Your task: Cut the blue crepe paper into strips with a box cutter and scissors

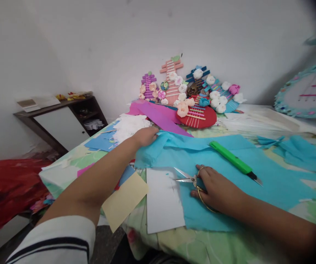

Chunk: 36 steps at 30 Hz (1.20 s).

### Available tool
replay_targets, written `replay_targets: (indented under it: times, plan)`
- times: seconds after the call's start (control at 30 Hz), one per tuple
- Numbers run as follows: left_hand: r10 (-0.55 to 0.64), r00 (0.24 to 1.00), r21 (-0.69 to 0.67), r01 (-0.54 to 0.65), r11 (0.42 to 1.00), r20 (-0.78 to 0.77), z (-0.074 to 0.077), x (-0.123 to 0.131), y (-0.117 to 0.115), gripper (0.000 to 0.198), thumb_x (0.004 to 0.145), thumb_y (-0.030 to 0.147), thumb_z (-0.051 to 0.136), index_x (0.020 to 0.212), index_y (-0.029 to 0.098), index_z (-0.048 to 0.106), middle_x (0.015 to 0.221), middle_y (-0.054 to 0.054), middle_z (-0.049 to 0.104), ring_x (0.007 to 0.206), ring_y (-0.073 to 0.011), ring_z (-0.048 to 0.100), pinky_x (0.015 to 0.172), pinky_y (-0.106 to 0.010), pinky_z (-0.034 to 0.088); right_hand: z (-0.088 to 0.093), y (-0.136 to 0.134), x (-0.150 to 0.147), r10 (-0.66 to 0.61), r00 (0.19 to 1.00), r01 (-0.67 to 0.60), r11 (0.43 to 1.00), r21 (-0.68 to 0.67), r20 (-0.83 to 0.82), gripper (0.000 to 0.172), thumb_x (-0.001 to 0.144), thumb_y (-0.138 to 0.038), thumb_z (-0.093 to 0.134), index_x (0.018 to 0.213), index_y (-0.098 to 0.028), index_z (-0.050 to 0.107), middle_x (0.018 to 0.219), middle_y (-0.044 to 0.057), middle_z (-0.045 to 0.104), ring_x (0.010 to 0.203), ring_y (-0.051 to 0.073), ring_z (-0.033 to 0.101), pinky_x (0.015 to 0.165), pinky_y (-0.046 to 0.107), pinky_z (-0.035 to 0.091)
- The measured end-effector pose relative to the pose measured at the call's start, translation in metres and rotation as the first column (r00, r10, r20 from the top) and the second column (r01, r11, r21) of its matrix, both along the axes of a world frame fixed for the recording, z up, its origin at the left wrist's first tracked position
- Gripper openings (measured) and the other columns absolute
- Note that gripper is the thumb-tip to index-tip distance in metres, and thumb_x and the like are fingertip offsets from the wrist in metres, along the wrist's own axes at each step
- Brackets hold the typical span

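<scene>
My left hand (146,136) pinches the far left edge of a turquoise sheet of crepe or tissue paper (224,198), which is partly folded and bunched beside it. In my right hand (215,187) are scissors (193,179) with gold-coloured handles, fingers and thumb through the loops. The scissor blades are parted and point left, over a white card (163,209) beside the paper's cut edge. A green utility knife (231,158) lies on the turquoise paper beyond my right hand, its blade out.
Several decorated craft pieces (171,86) lean against the wall. White shredded material (132,126) and blue sheets (100,143) lie at left, a beige card (125,201) nearer. Turquoise scraps (301,152) rest at right. A low cabinet (59,124) stands beyond the table's left edge.
</scene>
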<state>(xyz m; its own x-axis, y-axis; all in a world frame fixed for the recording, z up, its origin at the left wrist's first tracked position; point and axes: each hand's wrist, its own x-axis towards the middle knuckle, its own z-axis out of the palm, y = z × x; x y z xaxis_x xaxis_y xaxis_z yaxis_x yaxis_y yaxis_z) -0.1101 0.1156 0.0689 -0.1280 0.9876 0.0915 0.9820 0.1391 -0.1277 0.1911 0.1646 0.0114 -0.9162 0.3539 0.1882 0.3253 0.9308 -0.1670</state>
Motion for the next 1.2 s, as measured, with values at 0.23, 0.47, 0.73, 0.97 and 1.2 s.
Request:
replay_targets:
  times: [0.23, 0.47, 0.73, 0.97, 1.2]
  plan:
    - [-0.022, 0.997, -0.022, 0.021, 1.0, -0.073, -0.021, 0.0, -0.005, 0.031, 0.088, 0.032, 0.051, 0.114, 0.015, 0.05, 0.114, -0.008, 0.053, 0.096, -0.0194, 0.056, 0.08, -0.04, 0.048, 0.012, -0.01, -0.011, -0.004, 0.998, 0.003, 1.0, 0.006, 0.064, 0.045, 0.073, -0.042, 0.059, 0.099, -0.005, 0.059, 0.114, 0.025, 0.057, 0.107, 0.033, 0.054, 0.091, 0.045, 0.044]
    - [-0.077, 0.994, 0.0, 0.077, 0.997, -0.073, -0.007, 0.05, -0.035, 0.019, 0.084, 0.016, 0.043, 0.096, 0.013, 0.057, 0.099, -0.01, 0.057, 0.098, -0.0236, 0.053, 0.085, -0.036, 0.042, 0.008, -0.001, 0.006, 0.078, 0.996, -0.075, 0.996, -0.057, 0.046, 0.051, 0.067, -0.043, 0.064, 0.105, -0.01, 0.054, 0.125, 0.022, 0.051, 0.116, 0.034, 0.047, 0.094, 0.047, 0.042]
    - [0.028, 0.999, 0.045, -0.026, 0.999, -0.031, -0.011, 0.069, -0.067, 0.017, 0.077, 0.015, 0.041, 0.081, 0.016, 0.057, 0.08, -0.007, 0.06, 0.078, -0.0231, 0.057, 0.065, -0.031, 0.042, 0.01, 0.005, 0.013, 0.096, 0.987, -0.085, 0.992, -0.09, 0.131, 0.046, 0.07, -0.047, 0.059, 0.1, -0.013, 0.054, 0.129, 0.019, 0.049, 0.114, 0.032, 0.049, 0.089, 0.045, 0.045]
    - [0.237, 0.957, 0.495, -0.291, 0.819, 0.169, 0.027, 0.076, -0.103, 0.019, 0.083, 0.026, 0.041, 0.087, 0.017, 0.057, 0.073, -0.002, 0.058, 0.068, -0.0172, 0.054, 0.062, -0.027, 0.039, 0.012, 0.008, 0.013, 0.103, 0.985, -0.089, 0.99, -0.107, 0.135, 0.042, 0.07, -0.047, 0.058, 0.095, -0.014, 0.054, 0.13, 0.019, 0.047, 0.114, 0.032, 0.049, 0.089, 0.045, 0.045]
    - [-0.192, 0.667, 0.663, -0.579, 0.474, 0.72, 0.043, 0.091, -0.142, 0.009, 0.077, 0.028, 0.058, 0.077, 0.019, 0.058, 0.067, 0.005, 0.054, 0.061, -0.009, 0.049, 0.055, -0.02, 0.039, 0.012, 0.007, 0.019, 0.144, 0.98, -0.131, 0.986, -0.102, 0.135, 0.045, 0.069, -0.048, 0.058, 0.097, -0.014, 0.054, 0.131, 0.019, 0.047, 0.115, 0.031, 0.048, 0.09, 0.045, 0.044]
